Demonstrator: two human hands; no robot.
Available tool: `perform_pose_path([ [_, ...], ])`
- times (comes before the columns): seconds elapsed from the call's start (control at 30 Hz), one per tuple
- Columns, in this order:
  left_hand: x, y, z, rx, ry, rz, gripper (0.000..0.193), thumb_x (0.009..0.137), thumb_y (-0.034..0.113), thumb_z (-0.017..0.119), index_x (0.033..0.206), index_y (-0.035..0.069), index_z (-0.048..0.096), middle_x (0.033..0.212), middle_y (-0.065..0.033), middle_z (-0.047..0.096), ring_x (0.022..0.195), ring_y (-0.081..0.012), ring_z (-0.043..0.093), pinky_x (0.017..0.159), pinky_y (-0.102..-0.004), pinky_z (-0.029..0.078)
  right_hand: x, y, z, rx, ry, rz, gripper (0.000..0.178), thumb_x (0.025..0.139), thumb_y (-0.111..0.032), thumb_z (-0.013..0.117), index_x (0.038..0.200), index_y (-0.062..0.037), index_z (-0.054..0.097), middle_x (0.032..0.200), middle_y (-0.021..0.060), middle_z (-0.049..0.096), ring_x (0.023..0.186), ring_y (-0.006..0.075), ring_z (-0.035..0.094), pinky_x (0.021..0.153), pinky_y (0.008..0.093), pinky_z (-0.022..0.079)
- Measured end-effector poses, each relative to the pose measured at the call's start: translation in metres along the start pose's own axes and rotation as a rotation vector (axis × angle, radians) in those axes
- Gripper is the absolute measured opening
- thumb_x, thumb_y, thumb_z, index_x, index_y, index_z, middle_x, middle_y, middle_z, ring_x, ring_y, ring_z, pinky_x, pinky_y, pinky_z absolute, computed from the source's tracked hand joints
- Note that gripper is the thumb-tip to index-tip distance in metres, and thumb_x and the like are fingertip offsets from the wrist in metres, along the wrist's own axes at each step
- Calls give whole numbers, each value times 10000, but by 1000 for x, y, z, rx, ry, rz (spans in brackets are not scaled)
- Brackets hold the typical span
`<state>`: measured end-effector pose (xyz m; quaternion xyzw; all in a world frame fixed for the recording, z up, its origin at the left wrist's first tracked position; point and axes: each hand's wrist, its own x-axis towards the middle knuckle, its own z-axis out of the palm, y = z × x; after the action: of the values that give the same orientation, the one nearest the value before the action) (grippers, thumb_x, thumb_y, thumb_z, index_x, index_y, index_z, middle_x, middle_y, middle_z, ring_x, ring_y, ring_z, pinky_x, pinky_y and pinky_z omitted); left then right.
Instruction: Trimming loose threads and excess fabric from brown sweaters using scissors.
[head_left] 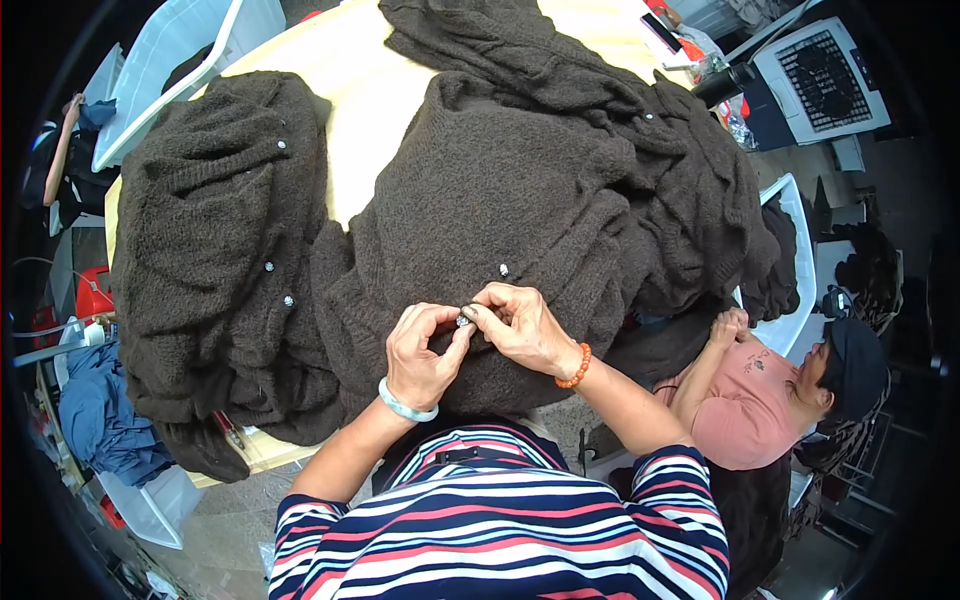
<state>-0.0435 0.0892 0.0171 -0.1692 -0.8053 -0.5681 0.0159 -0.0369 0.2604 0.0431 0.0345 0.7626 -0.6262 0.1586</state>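
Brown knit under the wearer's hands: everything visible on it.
The dark brown knit looks thick and fuzzy, and lies rumpled in soft folds over the pale yellow tabletop. A small, shiny, pale button shows on it just beyond the hands. Toward its near side, the left hand and right hand meet with fingertips at another shiny button; whether that one is attached is unclear. So is its border with the similar dark knit at right.

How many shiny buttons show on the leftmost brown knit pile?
3: one button at the upper right of the knit pile, a second button lower, a third button just below. Folds may hide more.
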Motion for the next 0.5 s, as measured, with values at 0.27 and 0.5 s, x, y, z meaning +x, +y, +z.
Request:
perform_pose_path([
  [0.27,-2,2,7,145,86,104,177,686,-9,715,837,4,624,759,-106,634,687,-229,614,627,-307,506,-3,2,8,-433,175,-471,71,829,-36,623,818,12,571,754,142,563,676,324,604,578,376,489],
  [0.5,-8,9,21,251,206,84,185,667,-15,697,831,6,612,765,-109,629,687,-243,600,630,-317,490,15,18,-4,82,-43,56,193,913,-141,627,822,29,635,688,-18,591,624,6,498,517,210,397],
])
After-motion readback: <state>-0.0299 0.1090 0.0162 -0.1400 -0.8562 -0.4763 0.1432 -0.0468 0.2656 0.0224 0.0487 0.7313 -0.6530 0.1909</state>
